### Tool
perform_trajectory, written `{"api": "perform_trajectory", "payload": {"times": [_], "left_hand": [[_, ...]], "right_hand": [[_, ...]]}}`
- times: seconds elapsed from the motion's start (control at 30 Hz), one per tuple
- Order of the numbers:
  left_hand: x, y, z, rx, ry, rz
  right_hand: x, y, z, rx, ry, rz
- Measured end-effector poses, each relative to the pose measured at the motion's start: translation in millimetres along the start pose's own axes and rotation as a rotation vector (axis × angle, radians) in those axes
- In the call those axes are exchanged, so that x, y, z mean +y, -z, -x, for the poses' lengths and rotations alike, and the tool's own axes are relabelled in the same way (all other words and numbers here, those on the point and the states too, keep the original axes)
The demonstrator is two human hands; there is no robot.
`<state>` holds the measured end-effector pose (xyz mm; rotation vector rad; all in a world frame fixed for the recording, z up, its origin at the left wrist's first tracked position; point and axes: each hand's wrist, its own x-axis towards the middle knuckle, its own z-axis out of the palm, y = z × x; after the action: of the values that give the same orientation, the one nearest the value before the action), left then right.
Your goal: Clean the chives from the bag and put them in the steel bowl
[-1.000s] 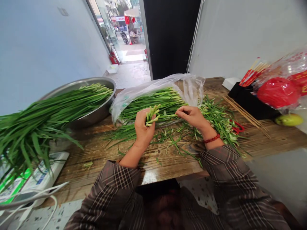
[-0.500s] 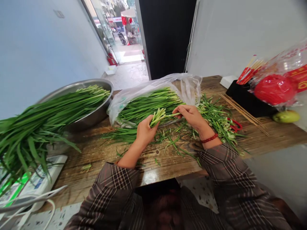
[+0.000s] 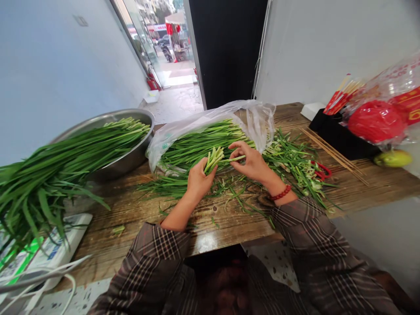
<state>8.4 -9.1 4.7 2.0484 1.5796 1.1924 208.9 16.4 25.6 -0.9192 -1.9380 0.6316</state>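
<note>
My left hand (image 3: 199,178) is wrapped round a small bunch of green stalks (image 3: 215,158), pale cut ends pointing up and right. One stalk (image 3: 234,159) sticks out from the bunch toward my right hand (image 3: 250,162), which has a red bead bracelet at the wrist. The right fingers are parted around that stalk's end; whether they touch it is unclear. Behind both hands lies an open clear plastic bag (image 3: 197,119) with long green stalks (image 3: 200,142) in it. A heap of trimmings (image 3: 295,159) is spread to the right of my right hand.
At the left, a metal basin (image 3: 123,162) holds a large leafy bundle hanging over its rim. A white device (image 3: 70,240) with cables sits at the front left. Wooden chopsticks (image 3: 334,155), a black holder (image 3: 344,138) and a yellow-green fruit (image 3: 393,158) are at the right.
My right hand has moved slightly left, closer to my left hand, and its fingers have spread from their pinch at the stalk. My left hand keeps its hold on the bunch.
</note>
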Motion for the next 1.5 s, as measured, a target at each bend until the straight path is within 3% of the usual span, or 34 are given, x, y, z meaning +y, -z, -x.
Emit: {"api": "perform_trajectory", "payload": {"times": [0.37, 0.47, 0.57, 0.63, 0.77, 0.93, 1.0, 1.07, 1.17, 1.23, 1.37, 1.5], "left_hand": [[-2, -0.4, 0, 0.012, -0.021, -0.058], [-4, 0.3, 0, 0.006, -0.018, -0.067], [-5, 1.6, -1, 0.004, 0.004, -0.079], [-6, 2.0, -1, -0.004, 0.006, -0.066], [-6, 1.0, 0, -0.022, -0.024, -0.015], [-4, -0.2, 3, -0.076, -0.036, -0.021], [-3, -0.6, 3, -0.086, -0.044, -0.027], [-3, -0.8, 3, -0.074, -0.047, -0.032], [-3, -0.5, 1, -0.029, -0.050, -0.022], [-2, 0.5, 0, 0.005, -0.056, -0.009], [-2, 2.5, -1, 0.037, -0.065, 0.009], [-3, 3.2, -2, 0.051, -0.051, 0.030]], "right_hand": [[24, 23, -2, 0.311, 0.027, 0.295], [30, 30, -4, 0.488, -0.070, 0.232], [29, 36, -5, 0.630, -0.106, 0.025], [22, 38, -4, 0.543, -0.047, -0.063], [3, 25, -3, 0.176, 0.122, 0.074], [3, -2, -3, -0.013, 0.196, 0.217], [6, -8, -4, 0.017, 0.145, 0.119], [11, -9, -5, 0.150, 0.011, -0.050], [17, 1, -6, 0.401, -0.201, -0.237], [21, 11, -6, 0.464, -0.232, -0.225], [21, 26, -5, 0.306, -0.119, 0.001], [15, 25, -4, 0.092, -0.024, 0.053]]}}
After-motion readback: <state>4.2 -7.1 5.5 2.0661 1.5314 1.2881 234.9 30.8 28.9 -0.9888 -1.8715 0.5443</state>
